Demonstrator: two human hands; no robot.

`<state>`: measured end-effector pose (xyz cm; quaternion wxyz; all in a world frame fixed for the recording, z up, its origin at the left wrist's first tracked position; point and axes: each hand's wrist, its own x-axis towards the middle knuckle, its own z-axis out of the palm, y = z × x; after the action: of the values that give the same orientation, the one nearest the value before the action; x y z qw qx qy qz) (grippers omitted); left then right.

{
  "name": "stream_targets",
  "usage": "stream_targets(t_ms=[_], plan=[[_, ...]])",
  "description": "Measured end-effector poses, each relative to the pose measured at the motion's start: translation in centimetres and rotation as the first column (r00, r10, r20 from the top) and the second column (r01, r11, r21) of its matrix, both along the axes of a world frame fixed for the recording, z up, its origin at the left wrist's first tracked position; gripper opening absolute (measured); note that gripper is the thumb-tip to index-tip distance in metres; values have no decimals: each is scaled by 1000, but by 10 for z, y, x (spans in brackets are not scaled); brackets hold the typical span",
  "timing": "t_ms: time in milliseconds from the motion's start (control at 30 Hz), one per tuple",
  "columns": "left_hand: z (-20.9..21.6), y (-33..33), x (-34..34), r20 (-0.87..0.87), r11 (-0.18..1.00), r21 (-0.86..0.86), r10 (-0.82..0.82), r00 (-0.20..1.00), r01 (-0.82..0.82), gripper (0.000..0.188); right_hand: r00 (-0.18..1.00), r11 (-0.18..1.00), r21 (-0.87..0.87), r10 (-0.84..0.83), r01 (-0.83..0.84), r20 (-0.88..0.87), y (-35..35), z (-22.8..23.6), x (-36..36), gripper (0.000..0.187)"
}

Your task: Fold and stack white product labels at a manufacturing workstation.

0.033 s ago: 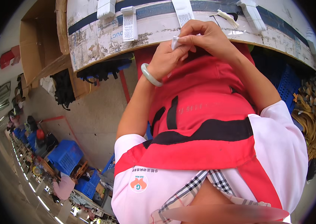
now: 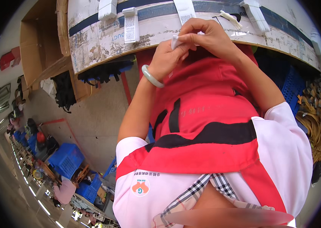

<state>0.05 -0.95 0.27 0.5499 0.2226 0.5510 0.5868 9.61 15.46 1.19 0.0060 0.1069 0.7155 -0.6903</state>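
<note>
Both hands meet in front of the red apron, at the table's near edge. My left hand point(image 2: 166, 57), with a pale bangle at its wrist, is closed on a small white label point(image 2: 175, 42) that stands up from between thumb and fingers. My right hand point(image 2: 210, 37) is pinched close beside it, with a bit of white at its fingertips. Behind my right hand, a stack of printed white labels point(image 2: 185, 13) lies on the table. Another printed label stack point(image 2: 131, 27) lies to the left of the hands. How the fingers hold the label underneath is hidden.
The worn, cardboard-covered table point(image 2: 92, 45) also bears a white strip bundle point(image 2: 107, 9) at left, another strip bundle point(image 2: 256, 18) at right, and a white tied piece point(image 2: 231, 19). An open carton point(image 2: 37, 45) stands left. At right are a blue crate point(image 2: 292, 89) and tan straps point(image 2: 316, 121).
Both hands have shifted very slightly left and up, with the white label moving along in my left hand. The things on the table look the same.
</note>
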Motion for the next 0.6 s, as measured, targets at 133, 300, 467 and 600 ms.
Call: stream_targets(t_ms=[133,300,467,600], plan=[[-1,6,-14,63,990,14,140,988,-141,23,907,545,747,-64,380,-415,35,-12,-39,16],[-6,3,-13,41,982,2,189,981,-189,21,895,516,751,-77,412,-439,44,-17,-35,11],[-21,8,-10,-328,937,99,349,878,-335,17,910,674,651,-79,349,-406,43,-20,-17,14],[-10,19,-15,-608,843,423,536,586,-332,13,952,857,468,-78,215,-295,26,-1,-5,17]])
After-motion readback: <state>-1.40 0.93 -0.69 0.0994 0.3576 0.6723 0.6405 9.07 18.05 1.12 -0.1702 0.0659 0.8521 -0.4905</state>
